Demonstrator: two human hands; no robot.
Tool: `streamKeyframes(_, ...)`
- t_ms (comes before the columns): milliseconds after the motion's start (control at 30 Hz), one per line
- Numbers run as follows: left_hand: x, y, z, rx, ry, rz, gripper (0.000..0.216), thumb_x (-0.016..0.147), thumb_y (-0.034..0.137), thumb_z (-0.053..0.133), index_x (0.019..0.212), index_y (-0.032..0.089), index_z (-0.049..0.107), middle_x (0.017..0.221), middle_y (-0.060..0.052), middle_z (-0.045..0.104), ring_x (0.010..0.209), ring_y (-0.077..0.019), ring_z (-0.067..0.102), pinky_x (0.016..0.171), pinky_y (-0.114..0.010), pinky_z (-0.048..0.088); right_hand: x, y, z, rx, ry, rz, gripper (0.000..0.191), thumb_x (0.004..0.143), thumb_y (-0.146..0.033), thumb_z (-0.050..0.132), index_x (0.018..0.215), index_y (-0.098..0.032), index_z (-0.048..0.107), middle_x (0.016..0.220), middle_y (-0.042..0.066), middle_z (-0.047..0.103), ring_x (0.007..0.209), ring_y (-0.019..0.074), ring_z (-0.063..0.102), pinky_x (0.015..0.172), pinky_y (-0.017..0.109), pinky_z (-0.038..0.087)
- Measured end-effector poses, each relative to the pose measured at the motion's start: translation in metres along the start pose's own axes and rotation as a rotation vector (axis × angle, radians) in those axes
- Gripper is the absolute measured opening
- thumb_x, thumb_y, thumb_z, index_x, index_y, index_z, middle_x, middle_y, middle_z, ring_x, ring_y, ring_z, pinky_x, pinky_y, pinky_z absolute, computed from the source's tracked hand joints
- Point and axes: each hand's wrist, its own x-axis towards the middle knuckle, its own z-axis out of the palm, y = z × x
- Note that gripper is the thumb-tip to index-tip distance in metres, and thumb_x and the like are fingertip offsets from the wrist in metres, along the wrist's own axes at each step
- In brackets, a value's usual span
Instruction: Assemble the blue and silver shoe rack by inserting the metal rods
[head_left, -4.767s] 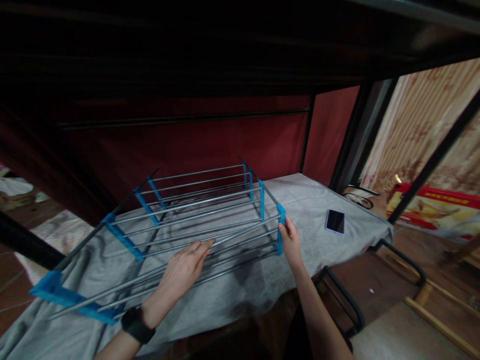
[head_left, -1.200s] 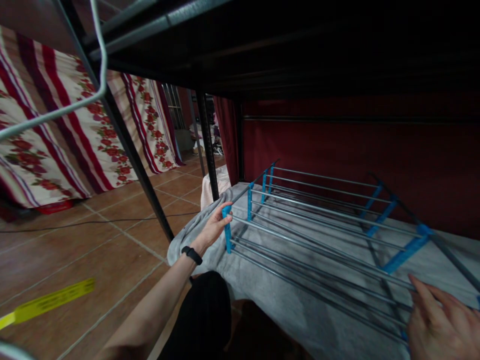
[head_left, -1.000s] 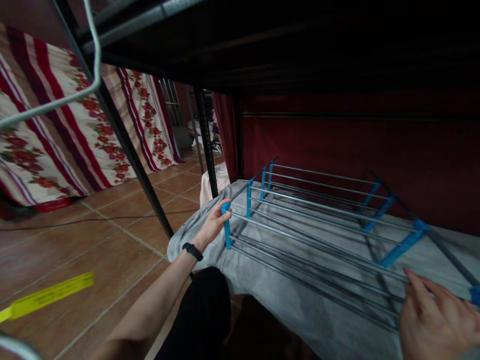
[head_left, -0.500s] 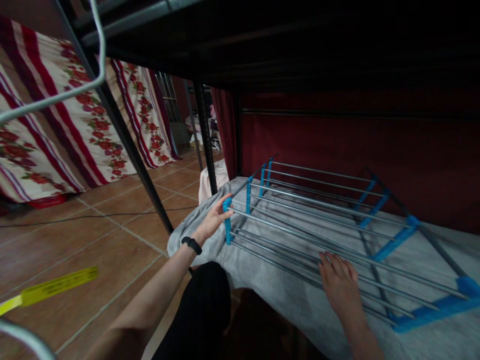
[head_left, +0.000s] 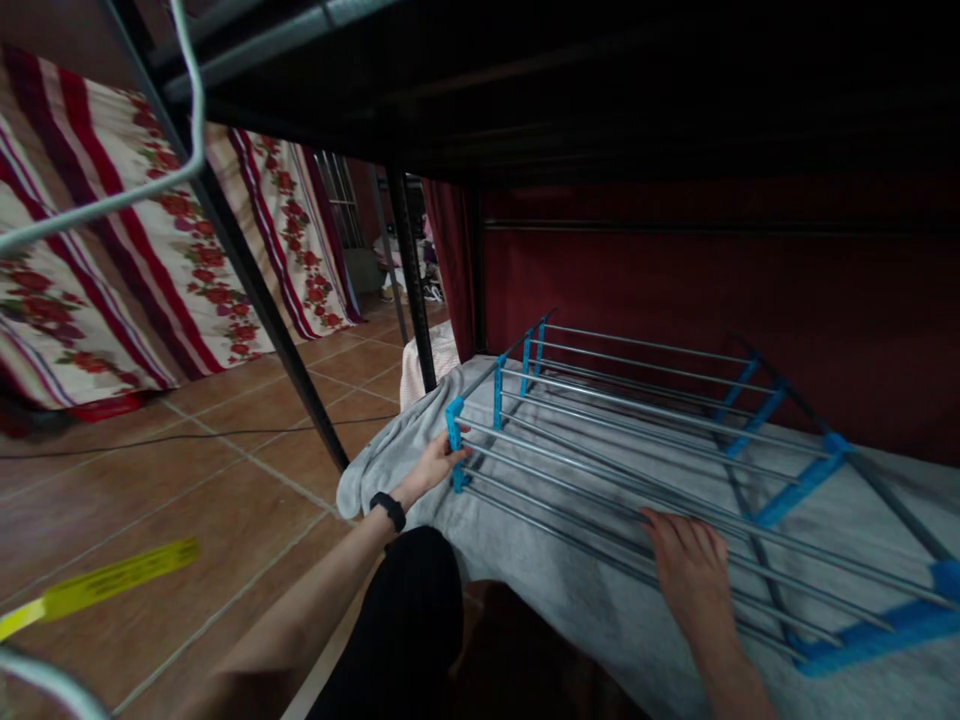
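Note:
A drying rack (head_left: 600, 394) with grey metal rods and blue plastic end pieces lies stretched along a grey blanket (head_left: 525, 560). My left hand (head_left: 433, 464), with a black band at the wrist, grips its near-left blue end piece (head_left: 454, 425). The thumb is in front of that piece and the other fingers are partly hidden behind it. Over the front rods, right of the middle, my right hand (head_left: 686, 560) is closed with the fingers curled down; its fingertips are hidden from view.
A dark bunk frame hangs low overhead, with a black post (head_left: 411, 280) at the bed's left corner. Dark red cloth (head_left: 637, 290) covers the back. Left are a tiled floor (head_left: 247, 500) with a cable, a flowered curtain (head_left: 202, 250) and a yellow tag (head_left: 120, 578).
My left hand has slid down the blue end piece. My right hand has shifted slightly right, its fingers more curled over the rods.

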Motion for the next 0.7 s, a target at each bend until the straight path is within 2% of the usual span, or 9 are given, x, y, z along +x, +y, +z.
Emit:
streamKeyframes(167, 0.003, -0.009, 0.011, 0.058, 0.145, 0.033, 0.032, 0.072, 0.026, 0.061, 0.102, 0.018, 0.054, 0.093, -0.003, 0.060, 0.089, -0.0205, 0.058, 0.086, -0.038, 0.047, 0.001, -0.001, -0.002, -0.005, -0.007, -0.009, 0.027, 0.093, -0.025, 0.054, 0.119, -0.022, 0.060, 0.093, 0.005, 0.067, 0.090, 0.0223, 0.055, 0.095, 0.042, 0.036)
streamKeyframes(467, 0.005, -0.014, 0.019, 0.094, 0.222, 0.067, 0.032, 0.072, 0.024, 0.055, 0.104, 0.021, 0.054, 0.094, -0.002, 0.059, 0.094, -0.0217, 0.056, 0.092, -0.039, 0.044, -0.003, 0.004, 0.000, 0.033, -0.009, -0.002, 0.027, 0.094, -0.028, 0.052, 0.119, -0.022, 0.061, 0.092, 0.005, 0.067, 0.089, 0.0220, 0.056, 0.093, 0.041, 0.036)
streamKeyframes(700, 0.003, -0.012, 0.024, 0.077, 0.264, 0.056, 0.034, 0.074, 0.027, 0.057, 0.107, 0.022, 0.052, 0.103, -0.004, 0.058, 0.103, -0.0240, 0.053, 0.099, -0.040, 0.039, -0.002, 0.004, 0.000, 0.065, 0.021, 0.007, 0.026, 0.095, -0.029, 0.051, 0.117, -0.023, 0.062, 0.092, 0.005, 0.067, 0.088, 0.0216, 0.056, 0.093, 0.041, 0.036)
